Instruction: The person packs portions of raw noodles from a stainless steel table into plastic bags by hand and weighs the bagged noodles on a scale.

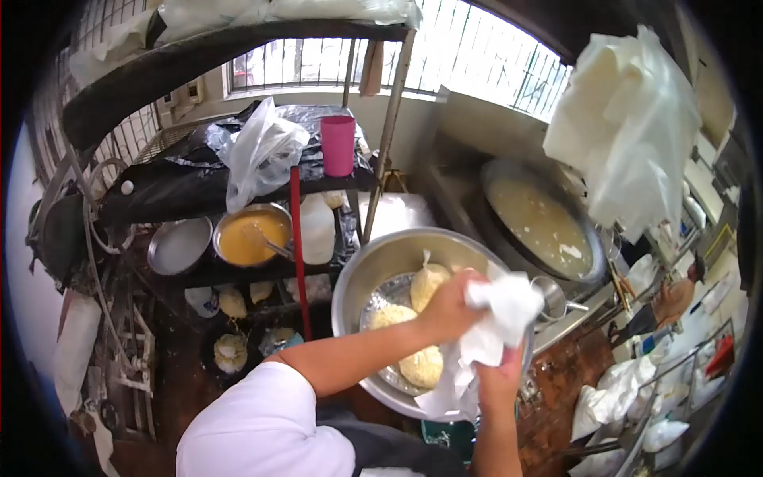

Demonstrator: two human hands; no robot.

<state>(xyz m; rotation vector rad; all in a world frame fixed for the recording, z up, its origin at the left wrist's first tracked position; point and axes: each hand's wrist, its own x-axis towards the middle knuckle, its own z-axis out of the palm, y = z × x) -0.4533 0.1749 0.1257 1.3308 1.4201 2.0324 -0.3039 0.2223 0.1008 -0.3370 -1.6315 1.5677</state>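
Both my hands hold a crumpled white cloth [485, 338] over the right side of a large metal basin [343, 306]. My left hand [455, 304] is closed on its upper part, with the arm reaching across the basin. Lower down, my right hand [501, 378] grips the cloth's side near the rim. Inside the basin lie several pale yellow, rounded bundles [421, 367], one with a knotted top [429, 282]. My forearm and the cloth cover part of the basin.
A wide pan of cloudy liquid [540, 219] stands beyond the basin, near a metal pot with a handle [550, 296]. White sheets [628, 127] hang at upper right. On the left rack are a pink cup [338, 145], a bowl of orange liquid [253, 234] and a red pole [296, 254].
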